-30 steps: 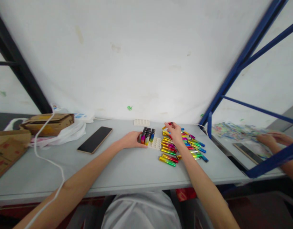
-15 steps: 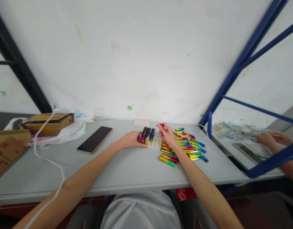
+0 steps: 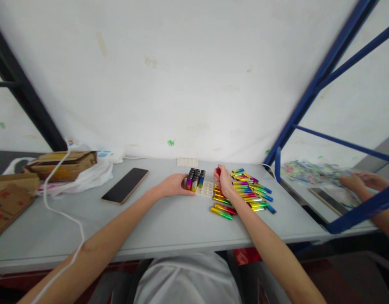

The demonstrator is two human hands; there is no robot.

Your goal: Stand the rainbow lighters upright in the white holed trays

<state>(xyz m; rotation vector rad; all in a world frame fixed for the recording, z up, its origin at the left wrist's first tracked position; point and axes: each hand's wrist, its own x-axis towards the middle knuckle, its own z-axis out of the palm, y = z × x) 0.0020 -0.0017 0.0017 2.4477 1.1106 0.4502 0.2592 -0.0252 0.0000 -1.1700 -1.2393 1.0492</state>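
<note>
A white tray with round holes (image 3: 206, 189) lies on the table, and several upright lighters (image 3: 194, 179) with black tops and shiny gradient bodies fill its left part. My left hand (image 3: 177, 185) is curved around the tray's left end, thumb at the front and fingers behind, against the lighters. To the right of the tray, my right hand (image 3: 225, 181) is closed in a fist around a lighter (image 3: 218, 171). Only its red and dark end shows by the thumb; the rest is hidden. Beneath and beside that hand spreads a pile of loose metallic, multicoloured lighters (image 3: 253, 196).
A second white tray (image 3: 187, 161) lies near the wall. Left are a phone (image 3: 125, 185), cardboard boxes (image 3: 64, 164), a plastic bag (image 3: 93, 175) and a white cable (image 3: 63, 212). Blue metal posts (image 3: 303, 105) stand right; beyond them another person's hands (image 3: 359, 181) work over small packets.
My right hand has moved slightly right, away from the tray, and its fingers have closed into a fist around the lighter. My left hand stays at the tray.
</note>
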